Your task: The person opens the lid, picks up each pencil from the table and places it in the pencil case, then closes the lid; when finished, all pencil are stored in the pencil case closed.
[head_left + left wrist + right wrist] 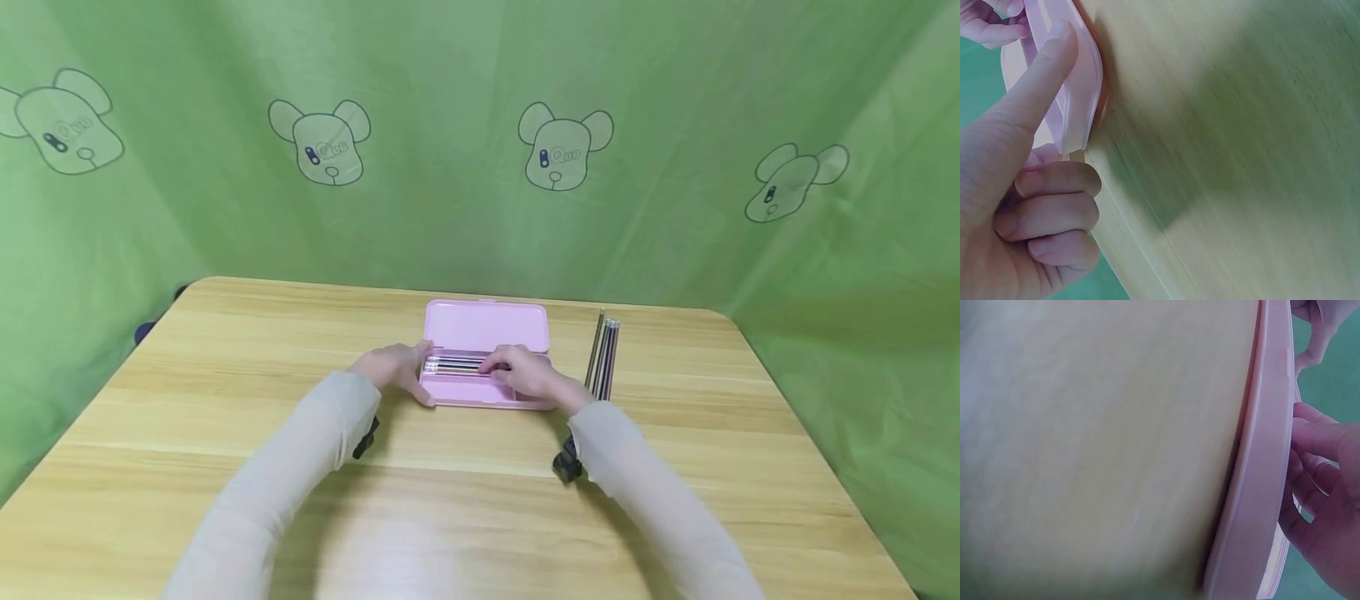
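A pink pencil case point(468, 392) lies open on the table, its lid point(487, 325) tilted back on the far side. Several striped pencils point(453, 365) lie lengthwise in its back part. My left hand point(397, 367) holds the case's left end, thumb at the front corner and fingers at the back; the left wrist view shows that thumb on the pink wall and the lower fingers curled. Reaching in from the right, my right hand point(525, 372) has curled fingers and thumb on the right part of the pencils. The case's front wall point(1260, 456) hides those fingertips in the right wrist view.
More pencils point(603, 358) lie in a bunch on the table right of the case, partly behind my right forearm. The wooden table point(450, 517) has rounded back corners, and a green curtain point(450, 225) with mouse-head drawings hangs around it.
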{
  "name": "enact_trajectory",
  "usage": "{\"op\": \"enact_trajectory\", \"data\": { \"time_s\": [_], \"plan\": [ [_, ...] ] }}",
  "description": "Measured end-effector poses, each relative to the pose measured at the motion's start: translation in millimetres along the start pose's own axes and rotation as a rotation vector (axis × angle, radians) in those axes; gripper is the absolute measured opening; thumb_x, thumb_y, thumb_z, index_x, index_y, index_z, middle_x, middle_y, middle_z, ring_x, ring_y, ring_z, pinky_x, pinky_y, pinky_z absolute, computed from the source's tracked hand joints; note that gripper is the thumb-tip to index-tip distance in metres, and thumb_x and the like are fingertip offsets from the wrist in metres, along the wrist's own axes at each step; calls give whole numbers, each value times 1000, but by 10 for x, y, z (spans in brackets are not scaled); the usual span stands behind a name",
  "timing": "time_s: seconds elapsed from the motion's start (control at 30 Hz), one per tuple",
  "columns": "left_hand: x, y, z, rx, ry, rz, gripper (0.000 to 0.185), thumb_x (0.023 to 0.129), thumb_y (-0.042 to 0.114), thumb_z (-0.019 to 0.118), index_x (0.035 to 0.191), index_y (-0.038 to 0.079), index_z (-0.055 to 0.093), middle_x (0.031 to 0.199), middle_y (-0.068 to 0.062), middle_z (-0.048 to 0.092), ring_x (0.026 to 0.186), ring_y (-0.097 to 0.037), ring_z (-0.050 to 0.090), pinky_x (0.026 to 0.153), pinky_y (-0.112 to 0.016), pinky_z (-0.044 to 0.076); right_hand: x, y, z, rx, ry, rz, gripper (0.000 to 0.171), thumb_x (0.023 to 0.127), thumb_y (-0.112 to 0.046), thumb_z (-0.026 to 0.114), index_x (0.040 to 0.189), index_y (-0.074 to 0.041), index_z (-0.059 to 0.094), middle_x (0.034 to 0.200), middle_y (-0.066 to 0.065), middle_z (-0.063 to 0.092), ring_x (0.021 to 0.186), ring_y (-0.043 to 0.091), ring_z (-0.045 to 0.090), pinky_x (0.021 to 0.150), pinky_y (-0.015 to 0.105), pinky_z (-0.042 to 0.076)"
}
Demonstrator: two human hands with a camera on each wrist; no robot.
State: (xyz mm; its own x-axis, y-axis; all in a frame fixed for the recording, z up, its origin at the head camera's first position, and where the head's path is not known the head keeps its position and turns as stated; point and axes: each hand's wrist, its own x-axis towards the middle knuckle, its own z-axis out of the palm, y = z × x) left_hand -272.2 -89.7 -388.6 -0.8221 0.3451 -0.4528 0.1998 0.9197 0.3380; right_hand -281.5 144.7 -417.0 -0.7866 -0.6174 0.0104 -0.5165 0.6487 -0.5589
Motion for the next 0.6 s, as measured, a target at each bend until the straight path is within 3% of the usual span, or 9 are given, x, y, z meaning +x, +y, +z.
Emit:
{"op": "enact_trajectory", "data": {
  "time_s": [0.37, 0.6],
  "plan": [
    [-13, -4, 20, -10, 7, -6, 111, 65, 45, 78, 147, 13, 11, 141, -22, 35, 128, -34, 36, 105, -46, 32, -115, 49, -54, 213, 82, 67, 26, 87, -4, 57, 112, 3, 62, 109, 18, 61, 103, 30, 54, 96, 45, 40],
    [-2, 2, 8, -9, 5, -21, 112, 64, 46, 78, 148, 15, 10, 143, -20, 33, 129, -34, 35, 105, -46, 31, -266, 208, -223, 244, 112, 119, 28, 87, -4, 57, 113, 5, 60, 106, 21, 61, 98, 29, 55, 91, 43, 44]
  ]
}}
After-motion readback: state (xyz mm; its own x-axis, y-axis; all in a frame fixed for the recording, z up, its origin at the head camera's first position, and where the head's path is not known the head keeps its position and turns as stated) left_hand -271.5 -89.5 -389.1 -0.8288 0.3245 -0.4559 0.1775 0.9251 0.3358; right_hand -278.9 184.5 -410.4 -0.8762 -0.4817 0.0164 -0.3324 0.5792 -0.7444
